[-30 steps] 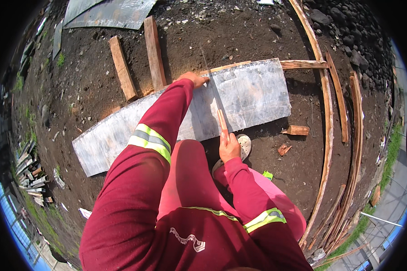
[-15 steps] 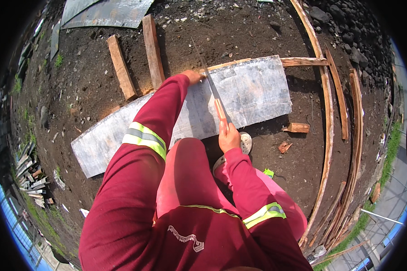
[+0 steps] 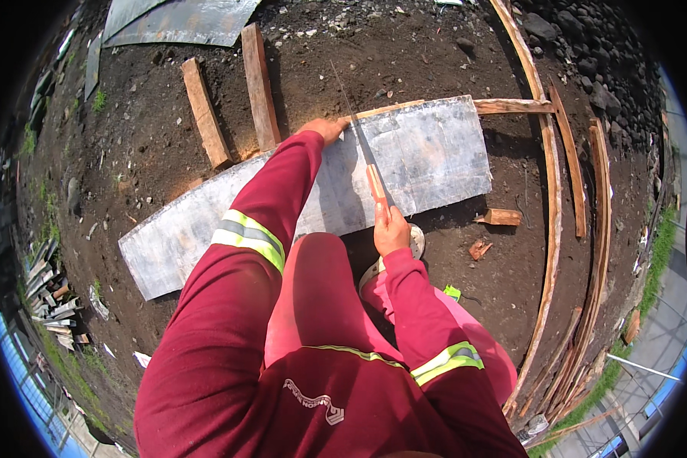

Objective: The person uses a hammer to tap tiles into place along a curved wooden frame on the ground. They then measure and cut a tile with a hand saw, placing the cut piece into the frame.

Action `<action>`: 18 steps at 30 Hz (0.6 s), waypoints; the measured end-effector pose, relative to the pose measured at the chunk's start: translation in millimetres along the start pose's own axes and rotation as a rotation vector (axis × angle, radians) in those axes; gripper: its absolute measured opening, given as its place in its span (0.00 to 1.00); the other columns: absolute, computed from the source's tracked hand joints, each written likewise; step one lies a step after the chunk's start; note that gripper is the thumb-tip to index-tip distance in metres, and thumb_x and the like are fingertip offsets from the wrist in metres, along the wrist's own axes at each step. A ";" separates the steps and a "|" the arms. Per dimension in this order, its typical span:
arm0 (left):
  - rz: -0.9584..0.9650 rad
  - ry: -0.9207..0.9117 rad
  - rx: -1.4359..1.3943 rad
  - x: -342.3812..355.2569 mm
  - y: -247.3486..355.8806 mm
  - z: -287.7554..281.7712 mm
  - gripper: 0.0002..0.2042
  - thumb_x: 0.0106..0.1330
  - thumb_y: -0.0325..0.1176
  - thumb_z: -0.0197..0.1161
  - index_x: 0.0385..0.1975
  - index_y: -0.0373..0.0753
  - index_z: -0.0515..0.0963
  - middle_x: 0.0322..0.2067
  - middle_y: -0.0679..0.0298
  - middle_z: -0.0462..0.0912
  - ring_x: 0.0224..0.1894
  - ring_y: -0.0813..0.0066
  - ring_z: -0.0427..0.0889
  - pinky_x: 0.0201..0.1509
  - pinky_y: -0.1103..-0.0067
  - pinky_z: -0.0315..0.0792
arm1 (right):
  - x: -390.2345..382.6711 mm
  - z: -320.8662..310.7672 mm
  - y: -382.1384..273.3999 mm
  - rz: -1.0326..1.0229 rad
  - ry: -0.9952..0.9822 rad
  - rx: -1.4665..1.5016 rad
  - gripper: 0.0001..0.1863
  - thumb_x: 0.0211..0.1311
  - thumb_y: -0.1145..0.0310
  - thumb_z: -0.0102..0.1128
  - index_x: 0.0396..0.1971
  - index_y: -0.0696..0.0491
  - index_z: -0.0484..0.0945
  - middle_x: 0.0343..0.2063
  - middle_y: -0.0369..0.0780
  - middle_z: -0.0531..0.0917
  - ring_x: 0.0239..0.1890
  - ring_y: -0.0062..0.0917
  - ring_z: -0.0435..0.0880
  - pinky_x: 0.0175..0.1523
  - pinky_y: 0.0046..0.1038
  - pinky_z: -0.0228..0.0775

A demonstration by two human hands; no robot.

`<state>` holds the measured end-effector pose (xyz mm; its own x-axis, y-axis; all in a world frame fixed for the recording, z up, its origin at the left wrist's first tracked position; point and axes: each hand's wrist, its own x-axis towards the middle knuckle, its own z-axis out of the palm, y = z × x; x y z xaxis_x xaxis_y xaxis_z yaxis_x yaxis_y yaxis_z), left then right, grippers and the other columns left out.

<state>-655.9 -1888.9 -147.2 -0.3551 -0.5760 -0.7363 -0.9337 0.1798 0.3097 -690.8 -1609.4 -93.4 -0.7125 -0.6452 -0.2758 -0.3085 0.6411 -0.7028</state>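
Observation:
My right hand [image 3: 391, 229] is closed round the light wooden handle of a handsaw [image 3: 375, 183]. The saw's thin blade slants away from me across a wide grey-white board [image 3: 435, 156], and its tip reaches past the far edge. Left of the blade, my left hand [image 3: 326, 130] grips the board's far edge, its fingers partly hidden. Under that far edge a strip of timber [image 3: 389, 109] shows. The board lies crosswise in front of my knees; my left forearm covers part of it.
Two short timbers [image 3: 260, 88] lie beyond the board on dark soil. Long wooden poles [image 3: 553, 206] run along the right side. A wood offcut [image 3: 501, 217] lies near my foot. Grey metal sheets [image 3: 179, 23] are at the far left, rocks [image 3: 588, 53] at the far right.
The saw and my right hand have shifted slightly to the right. My left hand stays at the far edge, and the board has barely moved.

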 end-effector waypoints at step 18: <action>-0.166 0.147 -0.005 -41.8 20.2 -7.9 0.37 0.53 0.68 0.44 0.46 0.38 0.76 0.49 0.51 0.74 0.54 0.57 0.72 0.56 0.67 0.64 | 10.4 -9.1 -25.0 0.078 -0.061 -0.096 0.20 0.59 0.53 0.51 0.22 0.57 0.68 0.19 0.54 0.76 0.28 0.53 0.75 0.31 0.47 0.64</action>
<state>-659.5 -1867.5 -105.4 -0.1854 -0.7074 -0.6821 -0.9784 0.0685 0.1948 -696.3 -1628.4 -72.7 -0.6977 -0.6144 -0.3684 -0.3148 0.7249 -0.6128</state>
